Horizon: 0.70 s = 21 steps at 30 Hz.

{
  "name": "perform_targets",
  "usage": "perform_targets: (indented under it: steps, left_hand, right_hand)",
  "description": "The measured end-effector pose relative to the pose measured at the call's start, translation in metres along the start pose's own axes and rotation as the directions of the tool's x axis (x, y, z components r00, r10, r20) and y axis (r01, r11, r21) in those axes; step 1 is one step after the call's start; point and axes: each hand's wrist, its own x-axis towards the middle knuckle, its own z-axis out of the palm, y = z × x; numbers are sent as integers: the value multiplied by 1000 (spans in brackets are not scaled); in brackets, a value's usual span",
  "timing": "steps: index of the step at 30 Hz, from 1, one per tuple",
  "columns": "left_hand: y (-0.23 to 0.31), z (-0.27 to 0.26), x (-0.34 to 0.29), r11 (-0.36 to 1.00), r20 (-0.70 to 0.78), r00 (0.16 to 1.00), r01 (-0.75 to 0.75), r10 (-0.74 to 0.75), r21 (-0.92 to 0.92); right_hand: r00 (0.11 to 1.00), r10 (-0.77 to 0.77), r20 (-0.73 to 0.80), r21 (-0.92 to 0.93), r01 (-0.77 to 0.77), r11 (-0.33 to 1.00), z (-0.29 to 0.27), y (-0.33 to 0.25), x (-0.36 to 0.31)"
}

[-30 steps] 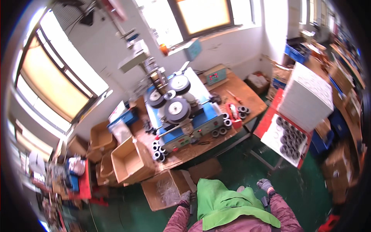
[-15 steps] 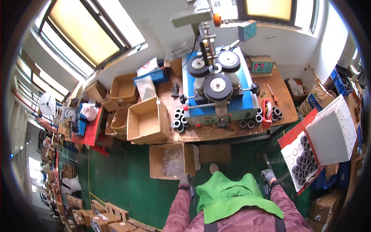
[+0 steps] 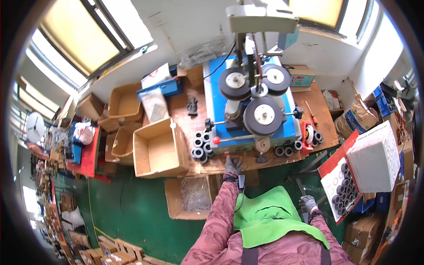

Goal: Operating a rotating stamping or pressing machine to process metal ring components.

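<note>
My left hand (image 3: 233, 166), in a grey glove, reaches to the front edge of the workbench, just below the front panel of a blue machine (image 3: 210, 95). Its fingers are extended a little apart and hold nothing I can see. The machine carries three black wheels (image 3: 264, 115) with pale metal hubs, and a red-knobbed lever (image 3: 216, 140) sticks out at its front left. Several black rings (image 3: 198, 152) stand near my left hand, and more black rings (image 3: 289, 152) lie at the right. Beside my apron hangs my right hand (image 3: 308, 204), gloved, its fingers loosely apart and nothing visible in them.
A cardboard box (image 3: 181, 154) stands on the bench's left end. Below it, another carton (image 3: 174, 198) holds clear plastic. To the right, a tilted red-edged board (image 3: 329, 183) bears several black rings beside a white foam block (image 3: 375, 159). A screwdriver (image 3: 312, 115) lies on the bench.
My left hand has risen from beside the lower carton to the bench edge before the machine. I have come closer to the bench. My right hand remains low by my side.
</note>
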Motion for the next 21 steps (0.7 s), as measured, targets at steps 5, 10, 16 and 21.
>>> perform_targets:
  steps: [5, 10, 16, 21]
  left_hand:
    - [0, 33, 31, 959, -133, 984, 76, -115, -272]
    - [-7, 44, 35, 964, -236, 971, -30, -35, -266]
    - [-11, 40, 37, 969, -232, 972, -79, 23, -233]
    - [-15, 40, 38, 977, -251, 968, -79, 28, -198]
  right_hand:
    - [998, 15, -64, -191, -26, 981, -32, -47, 15]
    - [956, -288, 66, -546, 276, 791, -46, -104, 67]
    - [937, -337, 86, -417, 341, 842, -45, -162, 98]
    - [944, -327, 48, -406, 318, 857, -54, -169, 107]
